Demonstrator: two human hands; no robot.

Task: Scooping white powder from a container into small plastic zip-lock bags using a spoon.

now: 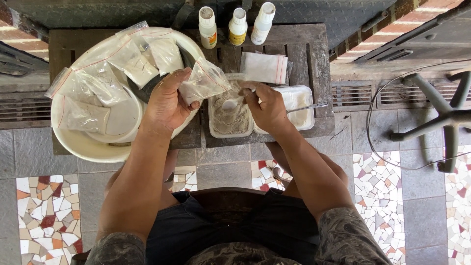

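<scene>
I see a weathered wooden table point(314, 49) carrying a wide, smooth white basin point(88, 145) heaped with clear, crinkled zip bags of pale powder. Beside it sit two rectangular plastic tubs; the nearer tub point(229, 120) holds coarse grey-white powder. My left hand point(164, 105) pinches a small clear bag point(206, 81), fingers closed on its lower edge, its mouth tilted up to the right over that tub. My right hand point(267, 108) grips a white spoon point(230, 103), bowl pointing left toward the bag.

One head camera looks straight down (closely) over the low table point(314, 54).
</scene>
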